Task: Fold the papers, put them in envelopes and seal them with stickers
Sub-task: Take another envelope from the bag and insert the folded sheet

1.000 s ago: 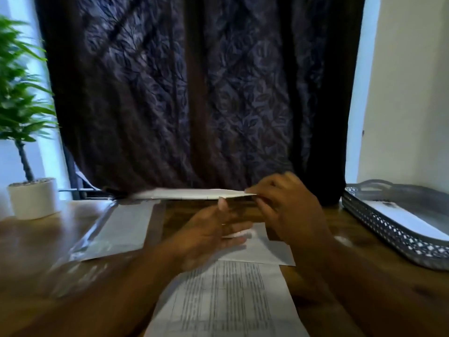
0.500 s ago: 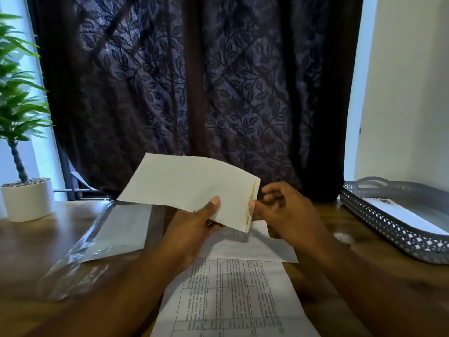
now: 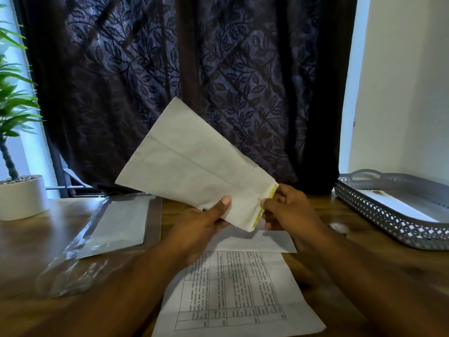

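Note:
A white envelope [image 3: 194,164] is held up above the table, tilted with its far corner pointing up and left. My left hand [image 3: 206,220] grips its lower edge, thumb on the front. My right hand [image 3: 286,210] pinches the end with the yellow strip [image 3: 267,205] at the flap. On the table below lies a printed sheet with a table grid [image 3: 233,293], and a plain white sheet [image 3: 257,242] lies just beyond it, partly hidden by my hands.
A clear plastic sleeve holding white envelopes [image 3: 114,227] lies on the wooden table [image 3: 29,251] to the left. A grey perforated tray [image 3: 388,215] with a white item inside sits at the right. A potted plant [image 3: 19,195] stands far left. Dark curtain behind.
The envelope went from flat and edge-on to raised and tilted steeply toward me. My left hand took hold of its lower edge; my right hand stayed at the flap end.

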